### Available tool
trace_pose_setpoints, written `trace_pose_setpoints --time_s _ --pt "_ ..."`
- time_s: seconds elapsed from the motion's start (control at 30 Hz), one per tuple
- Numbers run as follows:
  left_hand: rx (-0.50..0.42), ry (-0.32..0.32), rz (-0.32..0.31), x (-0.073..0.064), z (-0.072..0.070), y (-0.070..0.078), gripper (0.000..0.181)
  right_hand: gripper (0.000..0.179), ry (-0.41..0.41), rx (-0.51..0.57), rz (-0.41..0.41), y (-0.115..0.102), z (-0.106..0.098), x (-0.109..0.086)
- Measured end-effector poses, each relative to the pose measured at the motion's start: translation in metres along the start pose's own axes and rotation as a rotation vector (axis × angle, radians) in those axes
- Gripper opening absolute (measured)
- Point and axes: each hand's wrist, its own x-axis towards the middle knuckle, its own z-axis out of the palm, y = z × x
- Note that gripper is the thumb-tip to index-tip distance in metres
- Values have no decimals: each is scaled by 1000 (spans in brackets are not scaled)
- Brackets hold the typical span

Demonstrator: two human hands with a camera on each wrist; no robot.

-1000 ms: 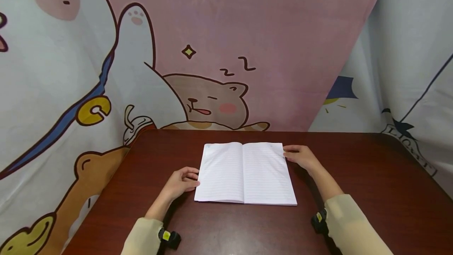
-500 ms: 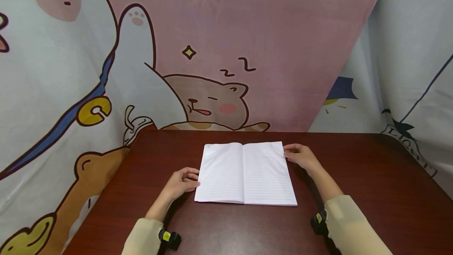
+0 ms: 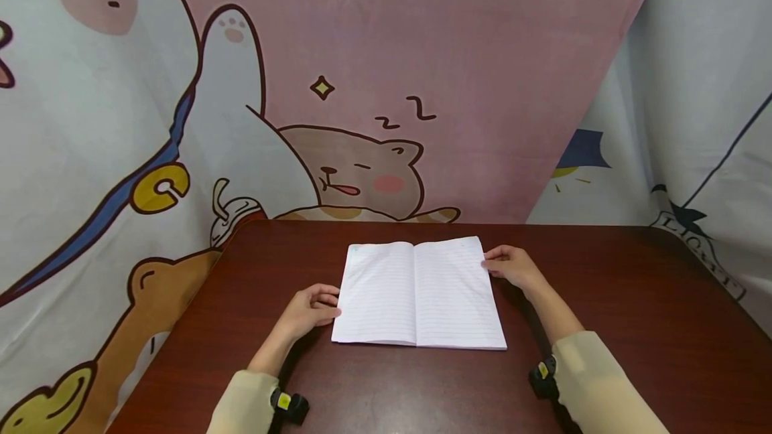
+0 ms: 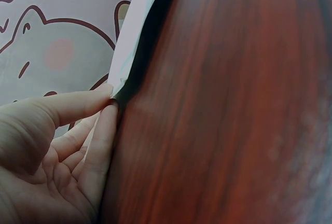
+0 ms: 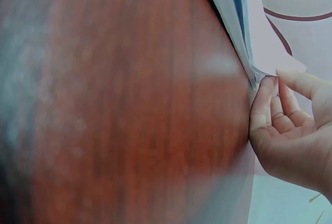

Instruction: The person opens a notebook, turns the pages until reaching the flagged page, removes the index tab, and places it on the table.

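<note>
An open notebook (image 3: 380, 293) with ruled white pages lies on the dark wooden table, its fold running down the middle. At its left edge my left hand (image 3: 310, 310) pinches the notebook; the left wrist view shows the thumb and a finger (image 4: 101, 130) meeting at the pages' edge. My right hand (image 3: 512, 266) is by the upper part of the right edge. Seen from the right wrist, its thumb and fingertips pinch the edge of a page (image 5: 267, 42), which stands apart from the leaves beneath. The upper right page corner is lifted slightly.
The brown wooden table (image 3: 386, 394) reaches back to a cloth backdrop (image 3: 482, 86) printed with cartoon animals. A pale curtain (image 3: 712, 86) hangs on the right. Black cameras are strapped to both wrists, below beige sleeves (image 3: 603, 380).
The upper right corner of the right page has risen a little and shifted slightly left. My right hand has barely moved; my left hand stays in place.
</note>
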Motion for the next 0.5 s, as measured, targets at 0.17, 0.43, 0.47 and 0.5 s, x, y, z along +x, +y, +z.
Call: trace_pose_setpoints --time_s 0.17,0.43,0.47,0.5 --pt "3 9 -2 1 1 0 40 32 2 9 8 -1 -1 -1" --pt "-5 -7 13 0 0 0 41 34 20 8 5 0 0 1" --pt "-6 -13 18 0 0 0 41 34 22 13 8 0 0 1" --pt "-6 -19 22 0 0 -1 41 35 23 17 9 1 0 1"
